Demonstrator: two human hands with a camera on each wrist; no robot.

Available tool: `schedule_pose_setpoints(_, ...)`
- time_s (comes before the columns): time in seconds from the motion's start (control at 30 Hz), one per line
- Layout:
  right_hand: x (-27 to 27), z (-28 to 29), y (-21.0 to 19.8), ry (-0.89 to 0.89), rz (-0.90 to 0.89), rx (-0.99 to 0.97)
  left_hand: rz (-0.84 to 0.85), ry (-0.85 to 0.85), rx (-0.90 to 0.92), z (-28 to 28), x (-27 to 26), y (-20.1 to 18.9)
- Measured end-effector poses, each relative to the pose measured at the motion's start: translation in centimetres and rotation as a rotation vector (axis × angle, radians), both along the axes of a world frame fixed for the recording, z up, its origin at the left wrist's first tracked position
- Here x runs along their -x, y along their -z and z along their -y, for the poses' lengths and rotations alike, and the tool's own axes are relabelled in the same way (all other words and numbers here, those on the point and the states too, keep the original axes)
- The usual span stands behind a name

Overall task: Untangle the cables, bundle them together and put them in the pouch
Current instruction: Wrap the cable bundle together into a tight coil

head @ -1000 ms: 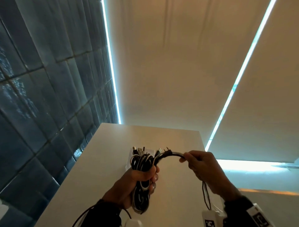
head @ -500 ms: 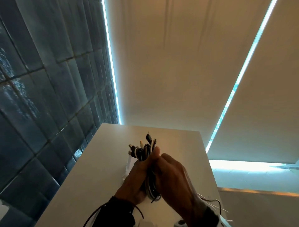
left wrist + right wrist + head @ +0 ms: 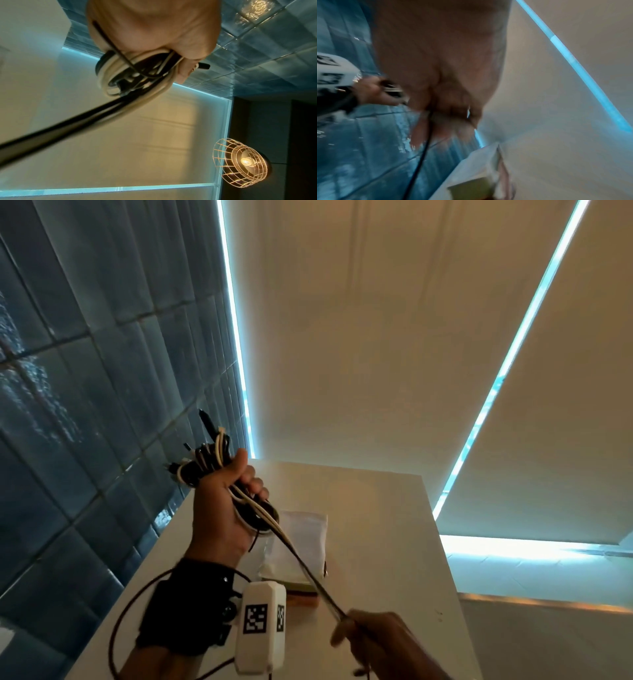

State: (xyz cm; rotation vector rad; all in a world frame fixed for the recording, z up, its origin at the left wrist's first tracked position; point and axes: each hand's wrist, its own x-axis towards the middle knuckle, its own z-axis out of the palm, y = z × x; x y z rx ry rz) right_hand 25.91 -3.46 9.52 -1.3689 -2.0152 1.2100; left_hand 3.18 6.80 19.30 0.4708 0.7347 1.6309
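Note:
My left hand [image 3: 226, 501] is raised above the table and grips a coiled bundle of black and white cables [image 3: 205, 460], several plug ends sticking up past the thumb. The same bundle of cables [image 3: 133, 73] fills my fist in the left wrist view. A taut pair of strands [image 3: 308, 570] runs from the bundle down to my right hand [image 3: 373, 635], which pinches them low and near. In the right wrist view a thin black strand [image 3: 421, 148] hangs under blurred fingers. A clear pouch [image 3: 301, 539] lies flat on the white table [image 3: 383, 542] under the strands.
A blue tiled wall [image 3: 85, 405] runs close along the table's left edge. Pale blinds with lit gaps stand behind the table. A white tagged wrist unit [image 3: 262, 631] and a thin dark wire loop sit at my left forearm. A wire-caged lamp [image 3: 241, 162] hangs overhead.
The hands were together around the bundle; now the left hand has lifted it up and left, while the right hand has pulled strands down and toward me, uncovering the pouch.

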Motion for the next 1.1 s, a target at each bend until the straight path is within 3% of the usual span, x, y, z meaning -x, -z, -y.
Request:
schedule_pose_setpoints(0.07,-2.0,-0.4,0.2,-0.1,0.16,0.107,-0.029,0.019,-0.052,0.0,0.2,-0.3)
schedule_pose_setpoints(0.1,-2.5,-0.6,-0.2,-0.075,0.158,0.081,-0.039,0.04,-0.077,0.1,0.0,-0.3)
schedule_pose_setpoints(0.2,-0.8,-2.0,-2.5,0.066,-0.107,-0.041,-0.075,0.116,-0.104,0.6,-1.9,0.3)
schedule_pose_setpoints(0.33,3.2,-4.1,-4.0,0.06,-0.326,-0.13,-0.176,0.16,-0.076,1.4,-4.5,1.2)
schedule_pose_setpoints(0.47,4.0,-3.8,-3.3,0.142,-0.624,0.105,-0.133,0.105,0.071,0.7,-4.2,1.5)
schedule_pose_setpoints(0.57,4.8,-3.0,-1.6,0.08,-0.77,0.299,-0.029,0.094,0.16,0.7,-4.2,1.6)
schedule_pose_setpoints(0.87,3.1,-3.3,3.0,-0.049,-0.486,0.424,0.242,0.165,0.108,1.1,-4.5,1.4)
schedule_pose_setpoints(1.0,1.3,-4.8,2.6,0.019,-0.285,0.351,0.2,0.35,0.1,2.5,-4.1,1.1)
schedule_pose_setpoints(1.1,-0.8,-6.7,0.4,0.061,-0.143,0.222,0.057,0.509,0.124,3.4,-3.3,1.3)
